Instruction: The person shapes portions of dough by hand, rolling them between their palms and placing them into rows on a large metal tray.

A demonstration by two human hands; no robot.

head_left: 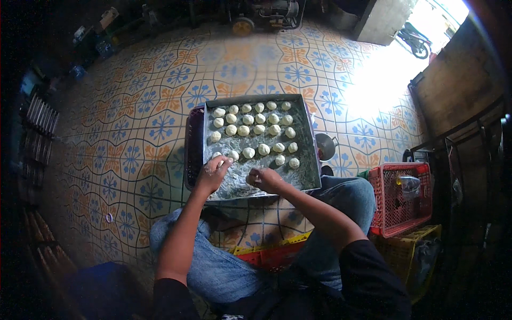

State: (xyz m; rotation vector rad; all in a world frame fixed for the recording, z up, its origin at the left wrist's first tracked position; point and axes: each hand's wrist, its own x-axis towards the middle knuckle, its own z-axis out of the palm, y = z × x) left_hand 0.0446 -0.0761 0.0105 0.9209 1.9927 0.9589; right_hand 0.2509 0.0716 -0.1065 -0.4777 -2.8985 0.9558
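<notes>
The flat grey metal tray (pixel 312 154) with rows of small white dough balls (pixel 258 129) sits in the frame's centre. The left hand (pixel 212 173) pinches one ball at the tray's lower left, and the right hand (pixel 265 180) is curled shut; what it holds is hidden. A careless wrist could squash neighbouring balls. The dark upper left corner is unreadable.

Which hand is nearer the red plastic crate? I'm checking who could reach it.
Right. The right hand works over the tray's near edge, on the side toward the red crate; the left hand is farther left over the tray.
</notes>
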